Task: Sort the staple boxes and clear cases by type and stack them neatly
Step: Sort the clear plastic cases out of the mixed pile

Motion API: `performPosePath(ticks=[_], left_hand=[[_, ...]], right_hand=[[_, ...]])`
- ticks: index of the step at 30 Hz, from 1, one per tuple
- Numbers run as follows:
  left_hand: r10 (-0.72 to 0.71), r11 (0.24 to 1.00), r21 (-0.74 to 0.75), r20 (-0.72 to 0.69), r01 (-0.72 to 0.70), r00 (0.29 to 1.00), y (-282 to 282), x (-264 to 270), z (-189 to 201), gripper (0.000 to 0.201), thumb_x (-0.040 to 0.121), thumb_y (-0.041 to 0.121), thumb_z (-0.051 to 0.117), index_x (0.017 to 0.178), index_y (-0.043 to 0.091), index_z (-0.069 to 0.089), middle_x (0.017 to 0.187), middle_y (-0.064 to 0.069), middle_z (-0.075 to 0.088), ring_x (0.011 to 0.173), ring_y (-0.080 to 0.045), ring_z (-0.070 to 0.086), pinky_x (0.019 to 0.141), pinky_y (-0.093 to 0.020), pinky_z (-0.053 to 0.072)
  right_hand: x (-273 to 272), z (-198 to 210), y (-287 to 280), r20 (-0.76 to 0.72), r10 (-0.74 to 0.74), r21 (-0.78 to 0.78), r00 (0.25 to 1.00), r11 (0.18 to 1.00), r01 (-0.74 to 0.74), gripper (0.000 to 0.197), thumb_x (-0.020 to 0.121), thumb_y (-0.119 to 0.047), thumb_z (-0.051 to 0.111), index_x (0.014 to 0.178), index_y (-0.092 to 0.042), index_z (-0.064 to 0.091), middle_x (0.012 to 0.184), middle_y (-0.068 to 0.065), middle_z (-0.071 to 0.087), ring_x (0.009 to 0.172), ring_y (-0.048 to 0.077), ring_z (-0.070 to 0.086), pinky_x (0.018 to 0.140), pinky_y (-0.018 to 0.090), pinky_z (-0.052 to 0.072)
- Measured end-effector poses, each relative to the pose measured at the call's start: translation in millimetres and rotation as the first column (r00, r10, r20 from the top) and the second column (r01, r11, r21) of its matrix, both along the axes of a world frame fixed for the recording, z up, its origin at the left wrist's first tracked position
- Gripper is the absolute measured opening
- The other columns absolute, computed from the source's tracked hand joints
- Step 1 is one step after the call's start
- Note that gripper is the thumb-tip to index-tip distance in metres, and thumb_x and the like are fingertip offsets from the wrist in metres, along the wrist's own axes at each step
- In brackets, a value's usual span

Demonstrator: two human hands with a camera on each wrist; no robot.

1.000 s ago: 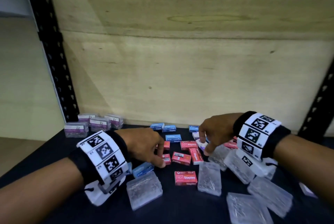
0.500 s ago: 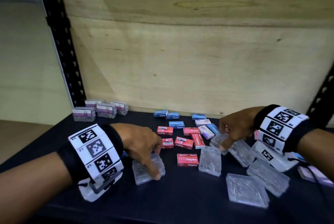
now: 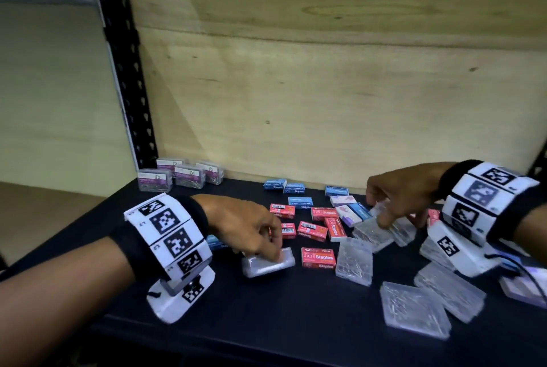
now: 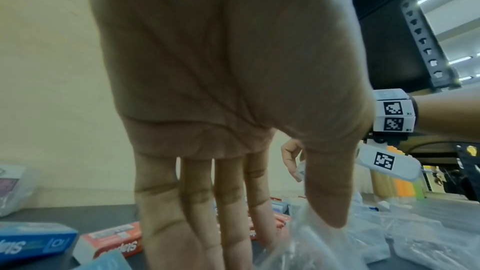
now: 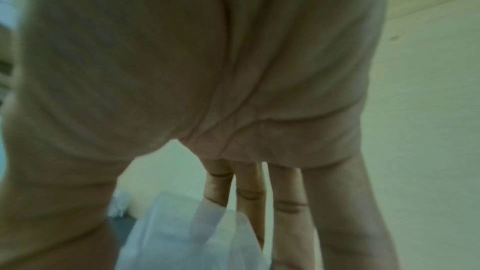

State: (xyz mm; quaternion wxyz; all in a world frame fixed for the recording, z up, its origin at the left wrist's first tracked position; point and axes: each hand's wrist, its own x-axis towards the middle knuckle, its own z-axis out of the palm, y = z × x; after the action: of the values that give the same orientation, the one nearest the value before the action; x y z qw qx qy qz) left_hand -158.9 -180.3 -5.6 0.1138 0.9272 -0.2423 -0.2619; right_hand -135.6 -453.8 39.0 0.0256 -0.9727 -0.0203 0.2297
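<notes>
Left hand (image 3: 248, 227) grips clear case (image 3: 268, 263) lying flat, crosswise.

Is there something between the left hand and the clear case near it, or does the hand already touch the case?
Nothing visible stands between them. The left hand already has its fingertips on the clear case, which lies flat on the dark shelf. The red staple box lies beside the case, not in the way.

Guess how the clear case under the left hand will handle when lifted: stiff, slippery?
Clear case looks like rigid moulded plastic, so probably stiff. Its glossy faces may slip under the left hand. Loose metal bits show inside similar cases, so likely heavy for its size and rattly.
</notes>
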Motion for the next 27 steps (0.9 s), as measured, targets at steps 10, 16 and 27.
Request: performPosePath(ticks=[10, 16, 27], left_hand=[[0.112, 0.975, -0.174, -0.159, -0.139, 0.981, 10, 2, -3, 0.031, 0.104, 0.035, 0.042, 0.121, 0.020, 0.062, 0.105, -0.003, 0.071, 0.066, -0.011, 0.068, 0.070, -0.020, 0.055], [0.117, 0.972, -0.184, -0.162, -0.147, 0.980, 10, 2, -5, 0.034, 0.094, 0.040, 0.062, 0.121, 0.020, 0.060, 0.106, 0.005, 0.069, 0.075, -0.016, 0.072, 0.079, -0.024, 0.056], [0.127, 0.957, -0.253, -0.062, -0.139, 0.990, 33, 15, 15, 0.030, 0.094, 0.025, 0.065, 0.123, 0.020, 0.059, 0.104, 0.009, 0.068, 0.082, -0.020, 0.073, 0.082, -0.029, 0.058]], right_hand=[[2, 0, 43, -0.071, 0.112, 0.123, 0.991, 0.987, -0.102, 0.025, 0.091, -0.021, 0.062, 0.115, -0.022, 0.056, 0.115, 0.006, 0.059, 0.095, 0.022, 0.062, 0.079, 0.043, 0.062], [8, -4, 48, -0.079, 0.192, 0.159, 0.978, 0.971, -0.178, 0.023, 0.094, -0.022, 0.061, 0.116, -0.030, 0.059, 0.101, -0.003, 0.063, 0.080, 0.010, 0.061, 0.082, 0.038, 0.060], [27, -6, 65, 0.076, 0.273, 0.208, 0.959, 0.936, -0.283, 0.035, 0.094, -0.030, 0.064, 0.123, -0.025, 0.044, 0.102, -0.002, 0.067, 0.084, 0.011, 0.068, 0.067, 0.021, 0.050]])
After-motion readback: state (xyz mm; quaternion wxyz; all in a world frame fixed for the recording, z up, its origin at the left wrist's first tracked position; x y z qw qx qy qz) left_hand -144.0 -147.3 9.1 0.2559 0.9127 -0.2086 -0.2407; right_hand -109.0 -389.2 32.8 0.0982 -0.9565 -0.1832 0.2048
